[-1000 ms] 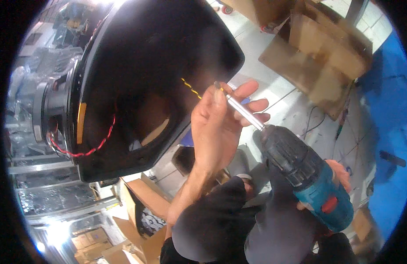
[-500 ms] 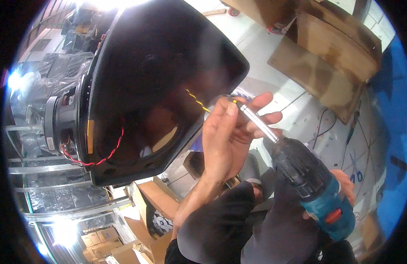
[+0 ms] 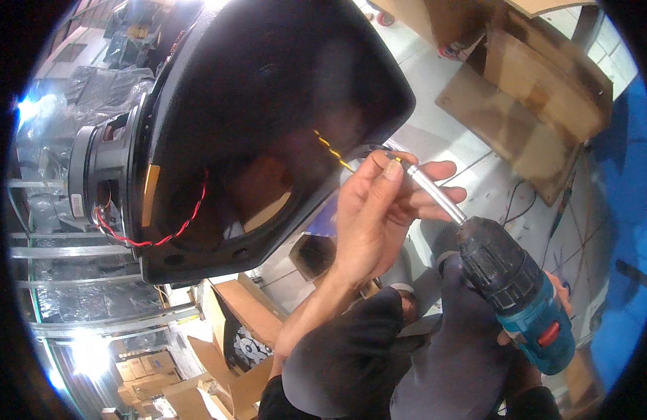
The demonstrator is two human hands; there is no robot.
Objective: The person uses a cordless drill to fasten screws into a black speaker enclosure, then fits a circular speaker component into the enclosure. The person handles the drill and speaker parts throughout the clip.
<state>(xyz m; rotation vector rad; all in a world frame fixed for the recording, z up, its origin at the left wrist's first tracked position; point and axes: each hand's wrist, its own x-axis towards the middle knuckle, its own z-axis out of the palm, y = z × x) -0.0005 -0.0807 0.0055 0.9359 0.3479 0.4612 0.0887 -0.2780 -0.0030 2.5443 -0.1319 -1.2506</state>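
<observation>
Mostly hidden behind the teal power drill [image 3: 526, 301], our right hand [image 3: 563, 292] holds it beside our leg—the trigger is out of sight. Our left hand's [image 3: 376, 206] grip pinches a dark-and-yellow piece [image 3: 396, 159], too small to make out, by the silver shaft's [image 3: 437, 192] tip. A black speaker cabinet [image 3: 288, 77], cut off above, blocks the view behind; a yellow-black twisted wire [image 3: 330, 149] crosses before it.

Right hand [image 3: 561, 294] mostly hidden behind drill [image 3: 537, 325]; black cabinet [image 3: 288, 77] cut off at top edge.

Tiled floor [image 3: 489, 185], cardboard box [image 3: 525, 105] (flap spread), dark cable [image 3: 511, 203]
</observation>
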